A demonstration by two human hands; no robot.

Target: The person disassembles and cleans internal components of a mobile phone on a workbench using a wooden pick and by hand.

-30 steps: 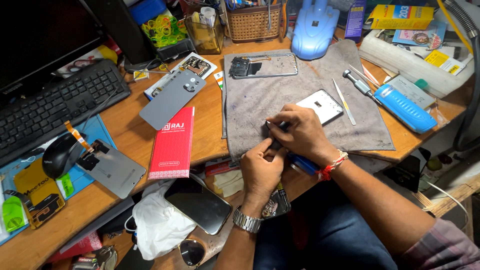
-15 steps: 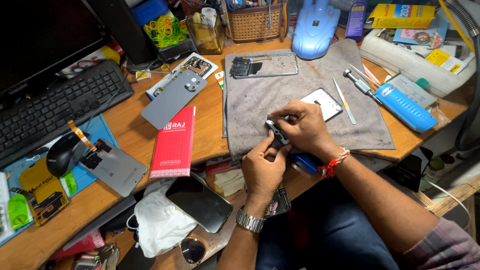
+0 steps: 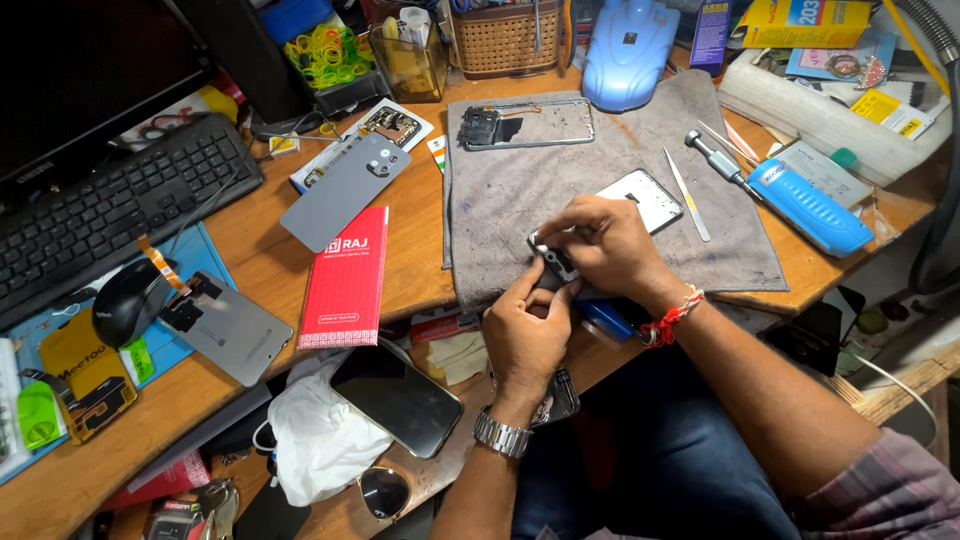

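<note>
- Head view: both my hands meet over the near edge of the grey cloth [image 3: 520, 190], pinching one small dark phone part [image 3: 556, 264] between them.
- My left hand [image 3: 525, 335] comes up from below, fingers curled shut on the part's lower end.
- My right hand [image 3: 610, 250] arches over from the right, fingertips closed on its upper end.
- On the cloth I count one bare phone frame [image 3: 527, 125], one white-backed phone [image 3: 652, 196] just beyond my right hand, and one pair of tweezers [image 3: 687, 180].
- Right of the cloth lies one blue tool [image 3: 810, 207].
- To the left: one red box [image 3: 346, 278], two grey back covers [image 3: 344, 190] [image 3: 232, 333], one black-screened phone [image 3: 396, 398], one mouse [image 3: 130, 297], one keyboard [image 3: 105, 205].
</note>
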